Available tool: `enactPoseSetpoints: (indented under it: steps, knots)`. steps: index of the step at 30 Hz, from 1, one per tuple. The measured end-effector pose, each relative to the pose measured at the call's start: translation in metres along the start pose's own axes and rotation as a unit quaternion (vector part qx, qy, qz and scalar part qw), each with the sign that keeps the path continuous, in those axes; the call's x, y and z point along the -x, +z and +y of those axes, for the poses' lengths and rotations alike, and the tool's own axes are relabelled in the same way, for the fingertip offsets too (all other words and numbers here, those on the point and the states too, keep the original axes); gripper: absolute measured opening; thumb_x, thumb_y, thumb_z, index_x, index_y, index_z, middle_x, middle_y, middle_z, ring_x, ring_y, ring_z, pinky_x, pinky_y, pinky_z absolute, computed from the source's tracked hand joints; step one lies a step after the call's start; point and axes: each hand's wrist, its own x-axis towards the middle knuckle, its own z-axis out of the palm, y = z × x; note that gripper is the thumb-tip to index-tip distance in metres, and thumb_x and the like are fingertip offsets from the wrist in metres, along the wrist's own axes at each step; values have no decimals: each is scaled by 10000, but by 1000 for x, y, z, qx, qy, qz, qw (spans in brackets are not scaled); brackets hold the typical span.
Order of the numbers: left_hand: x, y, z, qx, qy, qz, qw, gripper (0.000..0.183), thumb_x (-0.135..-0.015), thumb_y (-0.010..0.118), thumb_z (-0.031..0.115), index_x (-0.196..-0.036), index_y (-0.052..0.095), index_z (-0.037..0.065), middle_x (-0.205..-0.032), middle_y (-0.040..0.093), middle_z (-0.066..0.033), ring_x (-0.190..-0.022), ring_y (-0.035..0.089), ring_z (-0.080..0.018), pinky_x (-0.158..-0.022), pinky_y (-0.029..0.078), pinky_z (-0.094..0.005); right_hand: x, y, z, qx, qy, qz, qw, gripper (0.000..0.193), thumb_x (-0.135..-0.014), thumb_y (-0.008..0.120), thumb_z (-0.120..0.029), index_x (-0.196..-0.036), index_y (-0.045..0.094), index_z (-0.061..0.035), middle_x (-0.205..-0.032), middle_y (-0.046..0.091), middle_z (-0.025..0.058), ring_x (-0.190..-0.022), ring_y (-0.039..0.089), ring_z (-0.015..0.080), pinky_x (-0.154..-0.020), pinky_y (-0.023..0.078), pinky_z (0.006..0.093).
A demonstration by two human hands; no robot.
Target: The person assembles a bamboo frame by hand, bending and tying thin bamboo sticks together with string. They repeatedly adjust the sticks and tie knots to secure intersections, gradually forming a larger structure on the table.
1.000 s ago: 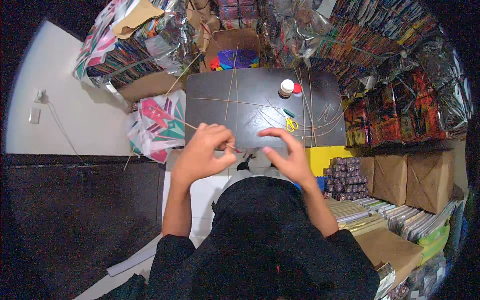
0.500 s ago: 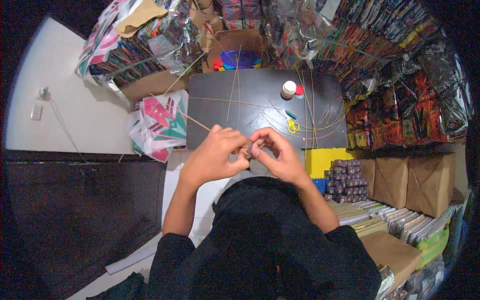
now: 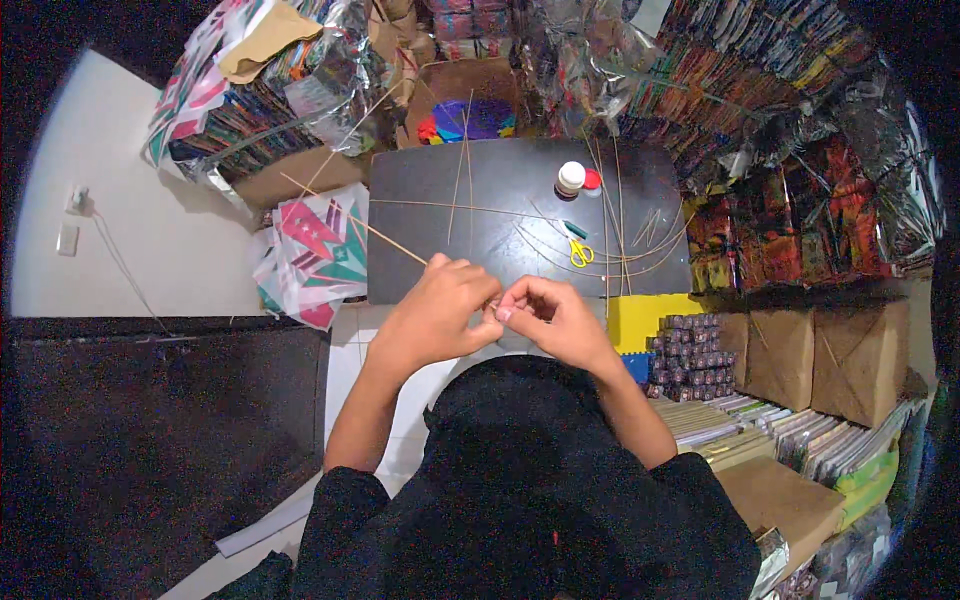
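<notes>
My left hand (image 3: 437, 315) is closed around a thin tan stick (image 3: 385, 237), which juts out past the knuckles toward the upper left, over the table's near-left corner. Against its fingertips, my right hand (image 3: 556, 322) is closed in a pinch. Whatever lies between those fingers is too small and hidden to make out. Both hands are held in front of my body, just short of the dark table (image 3: 415, 240). Beyond them lie yellow-handled scissors (image 3: 581, 253), a small green tube-like piece (image 3: 575, 230) and several thin sticks (image 3: 456, 185), some of them bent into curves (image 3: 640, 268).
A white-capped jar (image 3: 571, 178) stands beside a red lid (image 3: 592, 180). Patterned sheets (image 3: 312, 255) hang at the table's left. Stacked bundles (image 3: 740, 85) line the back and right. Small dark containers (image 3: 690, 357) and brown parcels (image 3: 780, 360) are at my right.
My right hand's fingers have drawn closer together, narrowing the gap inside their curl, and sit nearer the left fingertips. The whole view has shifted slightly. The left hand keeps the stick.
</notes>
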Motion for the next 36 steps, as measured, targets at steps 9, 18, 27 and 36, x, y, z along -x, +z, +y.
enactPoseSetpoints:
  steps: [9,18,27,36]
  knots:
    - [-7,0,-2,-32,18,101,994,368,-763,743,197,-1094,658,60,-1072,645,-130,-1056,607,-331,-979,413,-422,3,-2,22,-8,-5,75,997,116,-978,713,-136,-974,698,-20,-849,637,-61,-756,517,12,-662,428,204]
    - [31,52,-78,312,-334,457,763,406,-978,688,215,-1331,550,71,-1235,618,-75,-1127,599,-197,-931,489,-349,22,-6,36,-39,47,104,993,126,-973,724,-159,-971,707,-35,-838,633,-68,-739,502,18,-665,428,214]
    - [14,44,-138,588,-318,452,591,370,-1038,642,210,-1341,572,10,-1226,704,-132,-1044,701,-218,-873,592,-374,32,-13,63,38,94,55,993,135,-972,709,-176,-975,698,-41,-835,630,-61,-753,526,20,-675,430,208]
    - [-13,21,-128,536,-291,426,668,365,-1000,687,137,-1337,644,2,-1116,745,-122,-890,730,-163,-743,626,-285,39,-16,57,198,93,-12,976,212,-957,698,-238,-994,689,-29,-788,643,16,-741,593,136,-674,472,312]
